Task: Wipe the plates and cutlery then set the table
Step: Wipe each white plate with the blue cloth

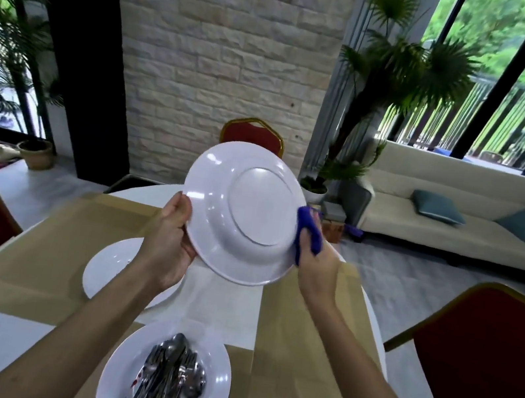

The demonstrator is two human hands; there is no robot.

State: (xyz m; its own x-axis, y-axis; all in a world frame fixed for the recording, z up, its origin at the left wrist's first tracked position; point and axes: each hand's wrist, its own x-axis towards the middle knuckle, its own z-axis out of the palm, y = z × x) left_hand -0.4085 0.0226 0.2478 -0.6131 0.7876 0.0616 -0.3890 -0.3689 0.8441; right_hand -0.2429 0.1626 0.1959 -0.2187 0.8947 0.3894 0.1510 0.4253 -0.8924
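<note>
The white plate (244, 213) is tilted above the bench (37, 248), underside toward the camera. The left hand (175, 236) curls its fingers round the rim at nine o'clock; the right hand (315, 270) pinches a blue cloth (309, 231) against the rim at three. Hard rubbing could twist it loose onto the cutlery (171, 381) at six o'clock

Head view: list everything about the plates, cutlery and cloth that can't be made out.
Held plate: underside faces the head camera, so its eating face is hidden.
Blue cloth: mostly hidden behind the plate's rim and the right hand.
Left hand: fingers hidden behind the held plate.
Cutlery: piled and overlapping, handles cut off by the bottom edge; count unclear.
Plate on the table: partly covered by the left forearm.
</note>
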